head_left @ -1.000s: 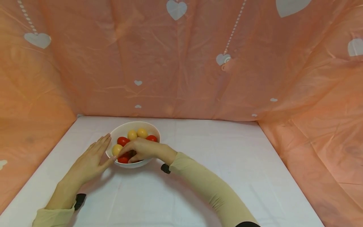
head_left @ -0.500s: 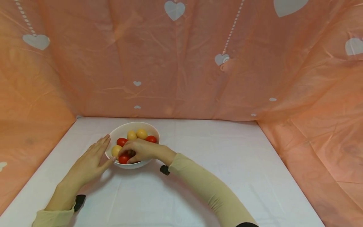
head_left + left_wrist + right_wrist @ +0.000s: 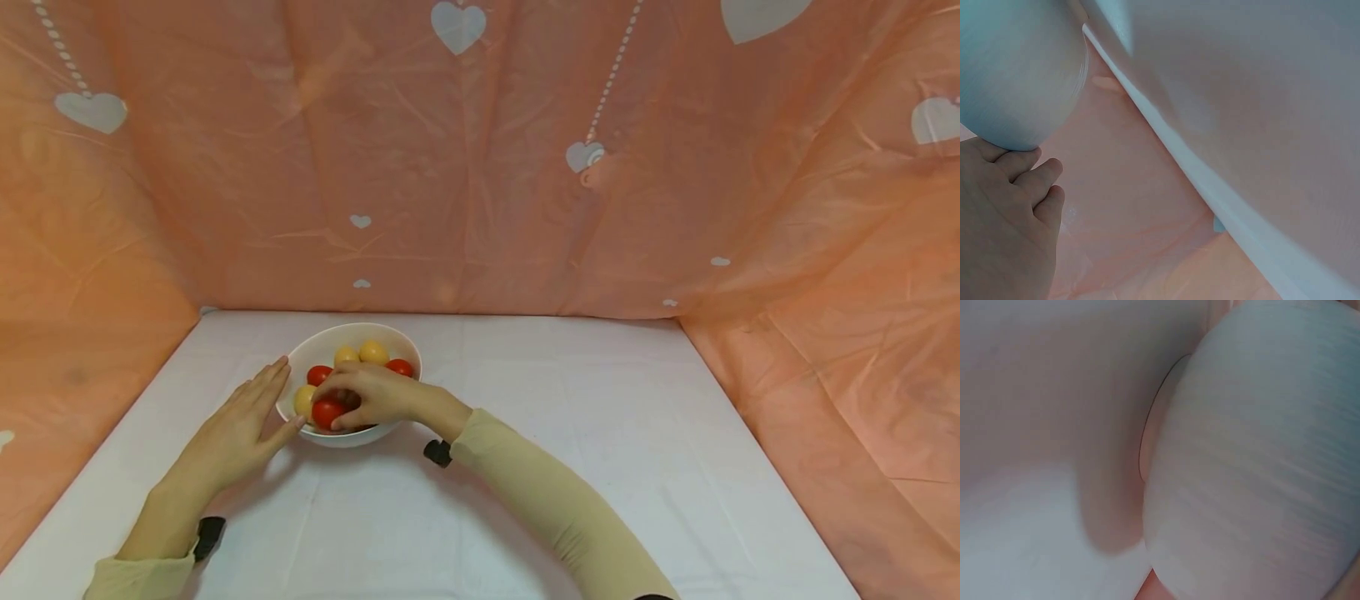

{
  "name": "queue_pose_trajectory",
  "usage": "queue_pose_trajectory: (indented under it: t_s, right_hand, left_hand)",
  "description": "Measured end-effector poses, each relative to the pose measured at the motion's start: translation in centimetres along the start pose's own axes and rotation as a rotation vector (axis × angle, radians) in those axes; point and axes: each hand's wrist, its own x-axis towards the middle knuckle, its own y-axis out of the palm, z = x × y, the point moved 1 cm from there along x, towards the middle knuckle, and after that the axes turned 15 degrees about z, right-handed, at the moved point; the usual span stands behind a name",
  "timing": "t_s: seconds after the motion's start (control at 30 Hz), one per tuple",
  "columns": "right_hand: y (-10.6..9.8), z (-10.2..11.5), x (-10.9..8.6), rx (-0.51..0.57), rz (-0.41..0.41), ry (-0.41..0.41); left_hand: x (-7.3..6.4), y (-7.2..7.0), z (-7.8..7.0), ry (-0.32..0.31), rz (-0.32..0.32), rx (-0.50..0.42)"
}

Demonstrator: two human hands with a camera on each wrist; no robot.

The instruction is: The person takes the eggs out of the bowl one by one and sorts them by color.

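Observation:
A white bowl (image 3: 300, 350) stands at the far left of the table, holding several small red and yellow tomatoes. My right hand (image 3: 378, 393) reaches into it from the right, thumb and fingers pinching a red tomato (image 3: 327, 412) near the front rim. Beside that one lies a yellow tomato (image 3: 303, 402). At the bowl's left side, my left hand (image 3: 236, 433) rests its straight fingers against the wall. The left wrist view shows these fingertips (image 3: 1050, 169) by the bowl's underside. Only the bowl's outside (image 3: 1247, 456) shows in the right wrist view; the right fingers are hidden there.
A white cloth (image 3: 525, 433) covers the table. Behind it and at both sides hang orange sheets (image 3: 487, 217) with pale hearts. The table's back edge runs just behind the bowl.
The red tomato has risen a little in my right hand's fingers and shows more fully. My left hand stays at the bowl's side. The whole head view has shifted slightly.

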Motion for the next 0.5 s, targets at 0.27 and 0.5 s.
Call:
queue_pose_trajectory:
  t_s: [0.27,0.5]
  right_hand:
    - [0.2,-0.4,-2.0,0.079,-0.235,-0.042]
    - [0.4,-0.7,-4.0,0.236,-0.487,-0.104]
  left_hand:
    - [0.0,0.0,0.0,-0.014,0.018,-0.005]
    - [0.0,0.0,0.0,-0.019,0.018,-0.005]
